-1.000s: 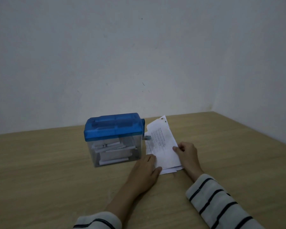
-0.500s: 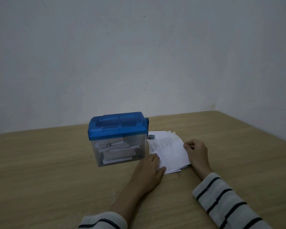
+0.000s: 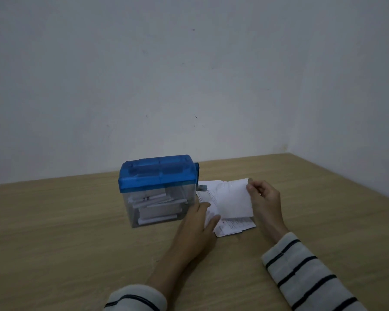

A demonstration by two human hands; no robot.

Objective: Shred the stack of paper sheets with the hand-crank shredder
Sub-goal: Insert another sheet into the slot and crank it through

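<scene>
Small stack of white printed sheets, flat on tabletop, long axis running away from the body. Pressed under flat left hand. Top sheet pinched in right hand, lifted and curling. Blue-lidded clear shredder just beyond left hand.

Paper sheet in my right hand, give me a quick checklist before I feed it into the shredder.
1. Top sheet pinched by right hand at its far corner: ok.
2. Sheet lifted free of the stack: not ok, near edge lies on it.
3. Left hand holding the stack flat: ok.
4. Only one sheet picked: cannot tell.
5. Shredder upright on table, blue lid on: ok.
6. Bin has room: ok, strips fill it partly.
</scene>
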